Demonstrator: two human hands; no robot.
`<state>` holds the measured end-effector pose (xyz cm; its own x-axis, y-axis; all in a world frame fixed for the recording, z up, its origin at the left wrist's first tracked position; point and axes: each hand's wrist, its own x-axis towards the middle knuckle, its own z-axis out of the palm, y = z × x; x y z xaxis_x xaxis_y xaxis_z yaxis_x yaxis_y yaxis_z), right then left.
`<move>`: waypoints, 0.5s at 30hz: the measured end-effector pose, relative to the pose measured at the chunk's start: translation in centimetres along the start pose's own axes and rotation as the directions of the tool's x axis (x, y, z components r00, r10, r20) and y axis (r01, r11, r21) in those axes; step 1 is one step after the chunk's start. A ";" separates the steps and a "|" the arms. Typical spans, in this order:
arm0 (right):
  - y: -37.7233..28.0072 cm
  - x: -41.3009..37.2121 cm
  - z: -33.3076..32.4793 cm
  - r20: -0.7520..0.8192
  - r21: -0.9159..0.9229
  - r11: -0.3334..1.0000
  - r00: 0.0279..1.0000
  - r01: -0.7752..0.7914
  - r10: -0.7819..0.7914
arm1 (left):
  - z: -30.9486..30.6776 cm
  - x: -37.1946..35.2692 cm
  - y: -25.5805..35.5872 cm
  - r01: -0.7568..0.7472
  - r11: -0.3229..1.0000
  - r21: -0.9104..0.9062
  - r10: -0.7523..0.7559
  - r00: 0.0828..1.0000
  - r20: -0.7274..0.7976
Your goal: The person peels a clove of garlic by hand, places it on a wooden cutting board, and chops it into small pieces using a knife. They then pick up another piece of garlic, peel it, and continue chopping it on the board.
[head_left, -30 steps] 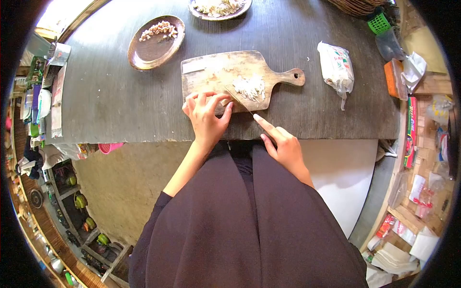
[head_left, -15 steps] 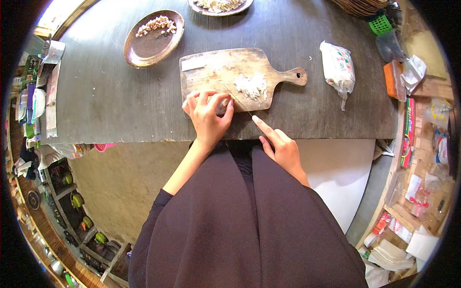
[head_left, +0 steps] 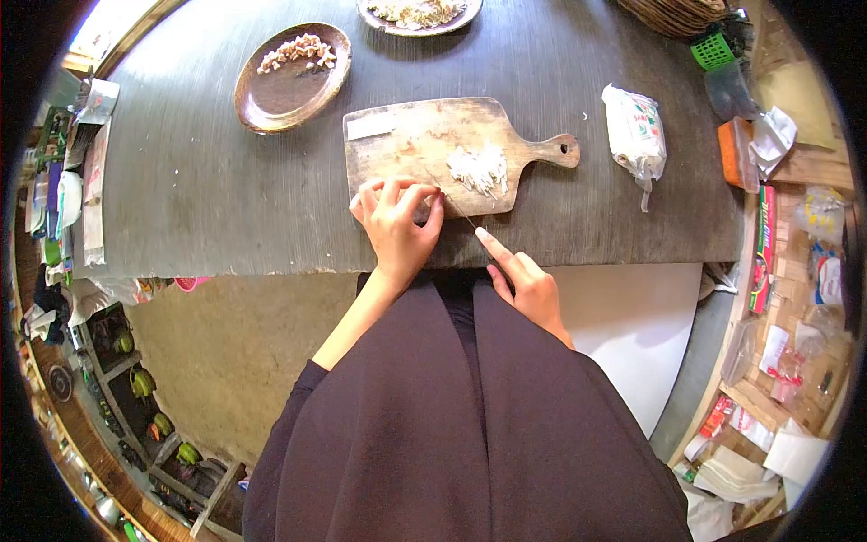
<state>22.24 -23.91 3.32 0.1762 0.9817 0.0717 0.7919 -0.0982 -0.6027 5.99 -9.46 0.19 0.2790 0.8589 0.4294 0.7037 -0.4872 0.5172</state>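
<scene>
A wooden cutting board (head_left: 411, 149) with a handle on its right lies near the table's front edge. My left hand (head_left: 400, 226) is closed at the board's front, fingertips pinched against a small piece mostly hidden under them. In my right hand (head_left: 531, 287) is a knife (head_left: 463, 213), its handle covered by the palm and its index finger stretched along the top. The thin blade slants up and left over the board's front edge, its tip close to my left fingertips. Thin white shreds (head_left: 479, 170) are heaped on the board's right half.
A brown plate (head_left: 289, 95) with small diced pieces (head_left: 302, 52) stands at the back left. Behind the board is another plate (head_left: 411, 30) of pale shreds. A white plastic packet (head_left: 634, 135) lies right of the board handle. An orange sponge-like block (head_left: 733, 163) sits at the right edge.
The whole view has shifted slightly, with the board and plates sitting a little lower. Both hands keep nearly the same pose; the blade has moved slightly at the board's front edge.
</scene>
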 end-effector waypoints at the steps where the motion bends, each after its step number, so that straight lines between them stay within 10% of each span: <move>1: -0.1 0.0 0.0 0.000 -0.001 1.000 1.000 -0.001 0.001 | 0.0 0.0 0.0 0.002 1.000 -0.002 -0.002 1.000 -0.005; 15: -1.8 0.5 -1.3 0.116 0.011 0.992 0.985 -0.127 0.125 | 0.1 0.1 -0.1 0.000 1.000 -0.025 0.000 1.000 -0.023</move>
<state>21.62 -23.50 5.47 0.2046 0.9740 -0.0971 0.7565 -0.2203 -0.6157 5.98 -9.32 0.06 0.2637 0.8553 0.4461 0.6874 -0.4910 0.5351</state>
